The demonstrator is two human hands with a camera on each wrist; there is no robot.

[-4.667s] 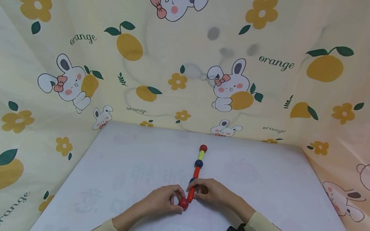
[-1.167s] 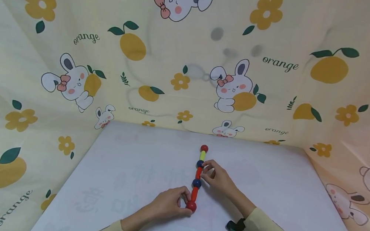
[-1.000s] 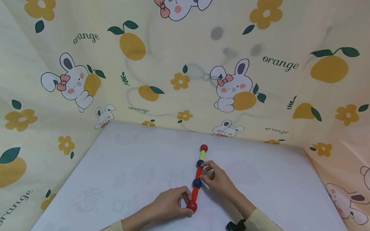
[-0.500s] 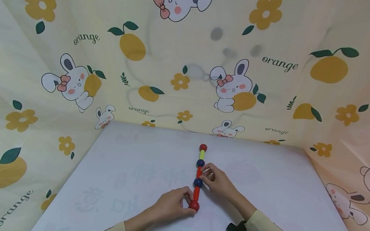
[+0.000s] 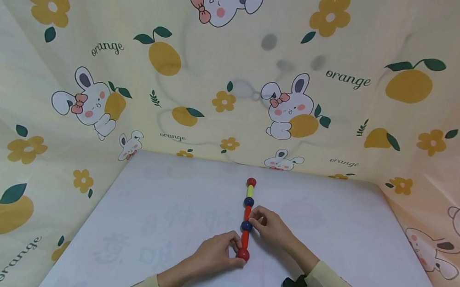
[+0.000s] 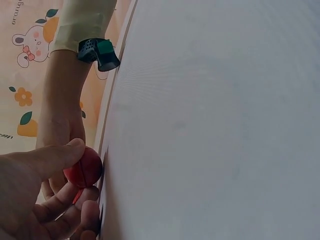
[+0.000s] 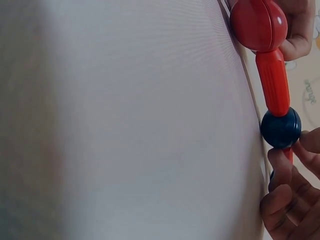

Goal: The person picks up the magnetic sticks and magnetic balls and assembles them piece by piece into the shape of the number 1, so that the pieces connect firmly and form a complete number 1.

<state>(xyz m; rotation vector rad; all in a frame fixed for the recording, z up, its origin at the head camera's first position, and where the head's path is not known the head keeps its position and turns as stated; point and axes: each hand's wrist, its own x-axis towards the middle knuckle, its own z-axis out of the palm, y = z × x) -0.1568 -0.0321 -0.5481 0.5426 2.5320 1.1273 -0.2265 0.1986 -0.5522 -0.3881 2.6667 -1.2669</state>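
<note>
A straight chain of balls and rods lies on the white table. From the far end it runs red ball (image 5: 251, 182), yellow-green rod (image 5: 250, 191), blue ball (image 5: 249, 202), red rod (image 5: 247, 213), blue ball (image 5: 246, 226), red rod (image 5: 244, 240) and near red ball (image 5: 243, 254). My left hand (image 5: 214, 252) pinches the near red ball, thumb on its near side. My right hand (image 5: 273, 226) has its thumb and fingers at the red rod between the blue balls, close against the nearer blue ball (image 7: 281, 128). Its fingers partly hide that rod in the right wrist view.
The white tabletop (image 5: 158, 192) extends to both sides of the chain. Behind it and at its sides hangs a cream cloth (image 5: 231, 130) printed with rabbits and oranges. A dark wrist device (image 5: 294, 286) sits by the right sleeve.
The near red ball, earlier apart from the lower rod, now meets it at the chain's end. The chain has straightened. My right hand went up the chain, then slid slightly back toward the nearer blue ball.
</note>
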